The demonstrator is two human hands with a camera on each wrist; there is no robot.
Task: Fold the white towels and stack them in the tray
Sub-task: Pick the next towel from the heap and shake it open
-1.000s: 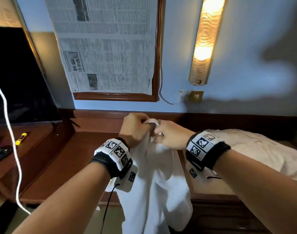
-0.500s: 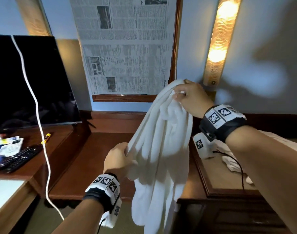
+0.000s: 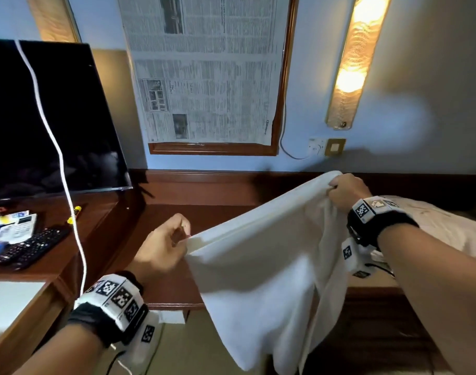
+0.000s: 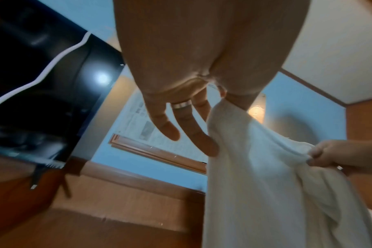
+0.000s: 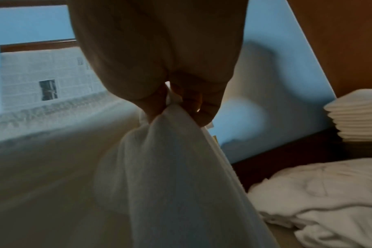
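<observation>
A white towel (image 3: 261,269) hangs spread in the air over the wooden desk's front edge, its top edge stretched between both hands. My left hand (image 3: 174,239) pinches the towel's near left corner (image 4: 221,107) between thumb and forefinger, the other fingers (image 4: 204,142) loose. My right hand (image 3: 339,189) grips the far right corner (image 5: 172,104), bunched in its curled fingers. A heap of unfolded white towels (image 3: 447,228) (image 5: 321,193) lies on the surface at the right. A stack of folded white towels (image 5: 359,115) stands further right; the tray is hidden.
A black TV (image 3: 47,117) stands at the left with a white cable (image 3: 58,147) hanging in front. Remote controls (image 3: 28,247) and papers lie on the left desk. A framed newspaper (image 3: 204,71), wall lamp (image 3: 350,60) and the wooden desk (image 3: 172,288) are ahead.
The hands have drawn apart: the left slid along the towel's edge to a corner, the right came down and to the right. The towel went from a hanging bunch to a spread sheet.
</observation>
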